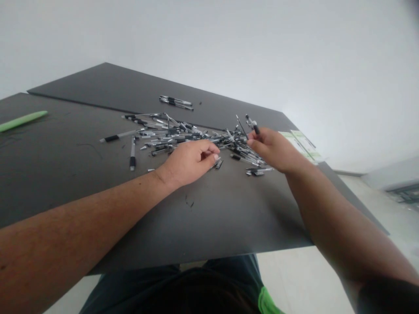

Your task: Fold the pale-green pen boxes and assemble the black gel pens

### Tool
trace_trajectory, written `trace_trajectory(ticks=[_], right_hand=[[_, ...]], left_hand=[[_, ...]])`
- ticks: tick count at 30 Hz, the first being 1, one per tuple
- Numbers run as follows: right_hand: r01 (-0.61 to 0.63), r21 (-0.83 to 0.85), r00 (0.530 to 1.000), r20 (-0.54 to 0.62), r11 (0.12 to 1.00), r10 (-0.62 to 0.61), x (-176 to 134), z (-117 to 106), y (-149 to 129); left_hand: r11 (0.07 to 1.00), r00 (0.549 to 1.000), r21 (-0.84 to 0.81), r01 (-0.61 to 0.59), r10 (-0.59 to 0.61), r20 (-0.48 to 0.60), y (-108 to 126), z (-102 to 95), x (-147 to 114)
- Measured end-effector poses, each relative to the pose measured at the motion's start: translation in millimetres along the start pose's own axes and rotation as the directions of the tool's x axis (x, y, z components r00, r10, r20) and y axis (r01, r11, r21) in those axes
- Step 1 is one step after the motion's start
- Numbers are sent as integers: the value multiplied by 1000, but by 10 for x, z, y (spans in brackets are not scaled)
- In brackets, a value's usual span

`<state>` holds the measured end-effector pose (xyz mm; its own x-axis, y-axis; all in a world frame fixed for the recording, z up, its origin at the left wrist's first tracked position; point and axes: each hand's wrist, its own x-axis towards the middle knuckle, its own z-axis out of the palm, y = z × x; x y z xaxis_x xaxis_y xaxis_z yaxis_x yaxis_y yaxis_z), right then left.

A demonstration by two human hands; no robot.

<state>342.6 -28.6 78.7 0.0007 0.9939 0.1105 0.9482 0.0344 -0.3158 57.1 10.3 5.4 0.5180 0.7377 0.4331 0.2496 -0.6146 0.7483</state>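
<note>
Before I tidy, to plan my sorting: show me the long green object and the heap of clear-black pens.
Long green object (24, 121), head view: visible body's middle.
Pen heap (187, 136), head view: pens mid-heap.

My bare right hand (270, 146) holds slim black-and-clear pen parts (252, 123) above a loose heap of clear plastic pens with black grips (183, 138) on the dark grey tabletop (222, 226); my bare left hand (194, 159) curls at the heap's near edge.

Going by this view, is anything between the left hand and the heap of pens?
Nothing visible: the left hand is right at the near side of the pens; contact is unclear.
</note>
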Motion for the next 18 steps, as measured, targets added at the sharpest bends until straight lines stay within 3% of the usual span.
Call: trace_trajectory(ticks=[3, 7, 18], right_hand=[[127, 191, 989, 56, 973, -140, -183, 129, -257], [189, 238, 977, 49, 953, -206, -324, 315, -322], [325, 177, 940, 51, 929, -338, -405, 425, -225]], left_hand=[[977, 996, -203, 68, -78, -46, -10, 43, 3], [930, 991, -347, 120, -132, -10, 16, 66, 6], [945, 991, -302, 125, -132, -5, 106, 48, -44]])
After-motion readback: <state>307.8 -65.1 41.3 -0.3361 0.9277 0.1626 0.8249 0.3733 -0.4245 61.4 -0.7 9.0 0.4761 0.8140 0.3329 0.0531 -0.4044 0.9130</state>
